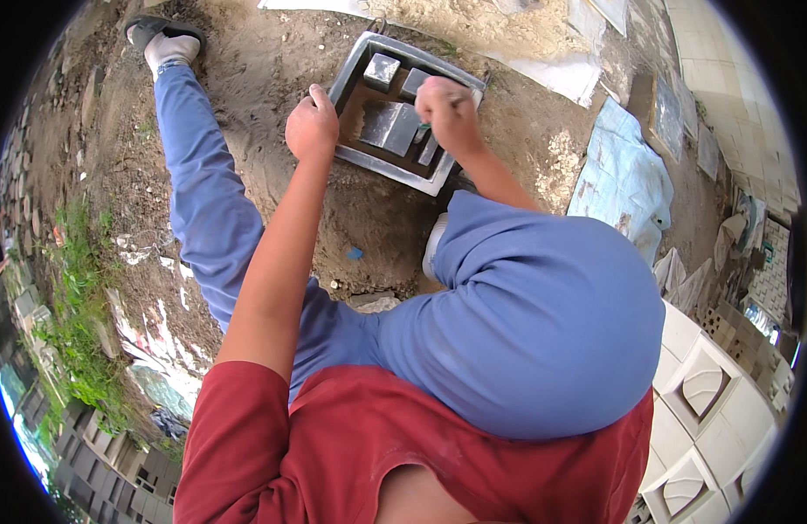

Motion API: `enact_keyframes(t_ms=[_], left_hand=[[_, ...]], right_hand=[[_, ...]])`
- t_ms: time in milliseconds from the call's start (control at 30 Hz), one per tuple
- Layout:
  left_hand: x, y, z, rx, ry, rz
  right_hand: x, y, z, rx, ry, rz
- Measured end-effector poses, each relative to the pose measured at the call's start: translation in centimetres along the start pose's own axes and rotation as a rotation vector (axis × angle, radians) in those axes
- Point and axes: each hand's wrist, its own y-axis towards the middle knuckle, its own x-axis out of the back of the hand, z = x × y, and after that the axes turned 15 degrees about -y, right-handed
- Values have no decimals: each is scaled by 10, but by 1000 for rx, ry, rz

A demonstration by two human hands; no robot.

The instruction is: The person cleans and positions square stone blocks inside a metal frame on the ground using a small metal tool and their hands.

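A grey, rectangular mold (395, 167) lies tilted on the dirt in front of me, with several raised, smooth blocks inside its rim. My left hand (313, 127) is closed at the mold's left edge, and its fingers look wrapped on the rim, partly hidden. Over the right part of the mold, my right hand (449, 113) is closed around what looks like a small brush (422, 132). Its lower end points down between the blocks; most of it is hidden by my fingers.
My left leg stretches out to a dark sandal (165, 32); my bent right knee (543, 323) stands close to the mold. Sand (473, 31) lies beyond. To the right are a light blue sheet (620, 170) and pale patterned blocks (696, 393); grass (76, 297) grows left.
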Motion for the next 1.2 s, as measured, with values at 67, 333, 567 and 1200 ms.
enact_keyframes(t_ms=[67,333,567,1200], left_hand=[[1,4,4,-10,-16,-18],[-5,4,8,-48,-19,-62],[-1,3,3,-57,2,-53],[-3,7,5,-44,-6,-50]], right_hand=[[-1,8,-9,-48,-107,87],[1,10,0,15,-229,99],[-7,7,3,15,-64,46],[6,16,13,-103,92,69]])
